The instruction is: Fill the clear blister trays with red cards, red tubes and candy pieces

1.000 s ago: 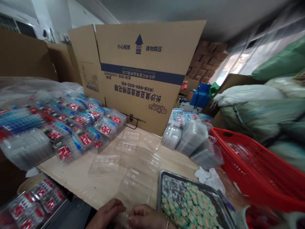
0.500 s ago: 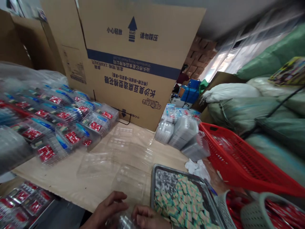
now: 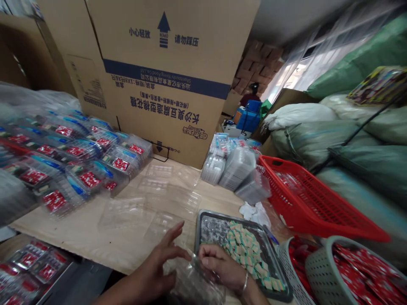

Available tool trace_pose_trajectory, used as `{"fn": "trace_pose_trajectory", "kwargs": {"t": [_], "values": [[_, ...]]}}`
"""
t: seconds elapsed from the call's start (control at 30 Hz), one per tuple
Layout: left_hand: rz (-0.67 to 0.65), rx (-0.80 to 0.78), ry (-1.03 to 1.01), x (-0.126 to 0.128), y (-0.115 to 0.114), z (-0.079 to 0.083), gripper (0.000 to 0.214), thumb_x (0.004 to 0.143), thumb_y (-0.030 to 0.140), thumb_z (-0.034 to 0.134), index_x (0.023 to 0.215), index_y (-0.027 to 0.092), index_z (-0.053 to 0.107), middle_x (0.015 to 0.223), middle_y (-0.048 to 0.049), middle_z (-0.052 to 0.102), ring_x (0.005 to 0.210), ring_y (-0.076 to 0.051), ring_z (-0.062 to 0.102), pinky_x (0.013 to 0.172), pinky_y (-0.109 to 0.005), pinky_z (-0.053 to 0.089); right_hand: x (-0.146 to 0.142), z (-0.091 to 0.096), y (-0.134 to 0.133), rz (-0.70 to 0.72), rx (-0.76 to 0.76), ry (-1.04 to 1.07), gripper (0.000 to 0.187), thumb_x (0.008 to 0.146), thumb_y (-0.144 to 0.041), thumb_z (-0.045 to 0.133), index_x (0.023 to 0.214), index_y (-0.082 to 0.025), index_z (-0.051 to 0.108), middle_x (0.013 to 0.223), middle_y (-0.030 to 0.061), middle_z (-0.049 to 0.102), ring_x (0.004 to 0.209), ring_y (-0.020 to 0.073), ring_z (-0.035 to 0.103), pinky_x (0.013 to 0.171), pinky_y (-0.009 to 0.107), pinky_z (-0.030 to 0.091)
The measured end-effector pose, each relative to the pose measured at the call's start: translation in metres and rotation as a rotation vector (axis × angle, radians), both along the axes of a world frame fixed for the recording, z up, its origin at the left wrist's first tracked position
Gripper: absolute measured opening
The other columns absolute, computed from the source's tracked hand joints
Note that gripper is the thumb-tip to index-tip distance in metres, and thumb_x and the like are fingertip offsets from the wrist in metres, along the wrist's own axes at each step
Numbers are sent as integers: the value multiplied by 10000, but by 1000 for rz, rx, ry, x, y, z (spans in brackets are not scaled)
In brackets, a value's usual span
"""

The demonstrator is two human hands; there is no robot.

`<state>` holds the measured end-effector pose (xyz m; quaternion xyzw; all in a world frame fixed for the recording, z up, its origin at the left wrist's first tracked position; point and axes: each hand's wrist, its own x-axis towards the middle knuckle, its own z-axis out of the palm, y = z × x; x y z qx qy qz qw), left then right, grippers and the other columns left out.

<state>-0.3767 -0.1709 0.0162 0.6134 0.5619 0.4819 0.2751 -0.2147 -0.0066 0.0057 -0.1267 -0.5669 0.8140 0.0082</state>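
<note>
Cardboard carton: stands upright (image 3: 171, 101) at the far side of the table.
Table: pale and bare near its front edge (image 3: 79, 237), with clear trays (image 3: 124, 212) lying across its middle.
Red basket: rests at the right (image 3: 286, 212), beyond the metal tray.
Metal tray: dark-rimmed (image 3: 216, 224), just right of the work.
Clear plastic piece: thin and blurred (image 3: 189, 284), so it probably flexes easily; best steadied from the left while the right fingertips work the edge, with light, even pressure to avoid creasing. It lies below and between the two hands, its upper edge at the right fingertips.
Left hand: fingers spread wide (image 3: 162, 260), thumb and index beside the plastic; whether they touch it, I cannot tell.
Right hand: narrow grip (image 3: 224, 269), thumb and fingers apparently pinching the plastic's upper edge.
Pale-and-green squares: heaped (image 3: 249, 252) in the metal tray.
</note>
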Motion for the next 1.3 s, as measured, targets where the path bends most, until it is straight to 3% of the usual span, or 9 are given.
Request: {"fn": "trace_pose_trajectory", "kwargs": {"t": [0.17, 0.37, 0.57, 0.77, 0.87, 0.97, 1.07, 1.17, 1.3], "values": [[51, -166, -407, -15, -2, -10, 373, 597, 47, 562, 917, 220, 647, 1455, -54, 337, 1265, -288, 413, 1007, -432, 376, -19, -15, 1, -96, -265, 53, 340, 639, -413, 747, 623, -179, 501, 472, -92, 405, 366, 41, 313, 360, 170, 278], [217, -421, -744, -17, -4, -4, 411, 453, 77, 531, 830, 186, 652, 774, 11, 623, 750, -149, 547, 626, -225, 366, 6, -15, -11, -254, -329, 9, 387, 690, -507, 715, 887, -190, 614, 788, 6, 623, 625, 111, 591, 511, 204, 444], [434, -375, -807, -21, 0, 1, 366, 477, 152, 608, 837, 194, 653, 924, -27, 649, 939, -206, 545, 694, -248, 400, 33, -10, 25, -612, 169, -105, 674, 632, -454, 771, 1204, -237, 487, 890, 43, 667, 685, 176, 645, 528, 230, 435], [417, -324, -775, -20, 7, 2, 468, 479, 186, 583, 945, 194, 629, 842, 4, 608, 526, -78, 431, 537, -236, 333, -1, 5, 149, -1068, 585, -272, 566, 554, -534, 665, 965, -154, 577, 637, 1, 577, 654, 232, 611, 537, 303, 445], [445, -271, -751, -18, 4, -4, 498, 500, 207, 606, 998, 199, 611, 812, 15, 584, 522, -65, 392, 509, -218, 284, -12, 17, 148, -1126, 711, -230, 437, 524, -471, 697, 838, -180, 610, 797, 63, 610, 874, 271, 571, 701, 352, 457], [474, -240, -673, -16, 4, -10, 394, 527, 206, 606, 920, 172, 608, 681, 44, 531, 510, -59, 350, 507, -209, 253, -18, 21, 87, -865, 754, -95, 367, 613, -531, 669, 768, -201, 624, 839, 67, 609, 865, 235, 538, 738, 330, 434], [402, -200, -575, -10, 7, -7, 336, 530, 167, 553, 864, 169, 588, 587, 69, 451, 503, -68, 360, 493, -203, 249, -14, 19, 13, -299, 220, -48, 419, 716, -605, 589, 720, -186, 583, 623, -12, 511, 570, 125, 458, 553, 250, 374], [363, -105, -334, -1, 9, 5, 360, 549, 89, 487, 879, 190, 589, 689, 39, 497, 584, -92, 468, 538, -208, 347, -5, 17, -23, -199, -160, 0, 380, 661, -494, 699, 613, -191, 475, 529, -69, 383, 466, 67, 323, 459, 199, 267], [272, 93, 34, 7, 0, 18, 584, 602, -15, 439, 1097, 280, 533, 911, 6, 564, 798, -123, 552, 703, -222, 446, 8, 21, -23, -48, -107, -1, 410, 644, -499, 721, 591, -185, 463, 496, -75, 360, 440, 51, 288, 434, 200, 215]]}}
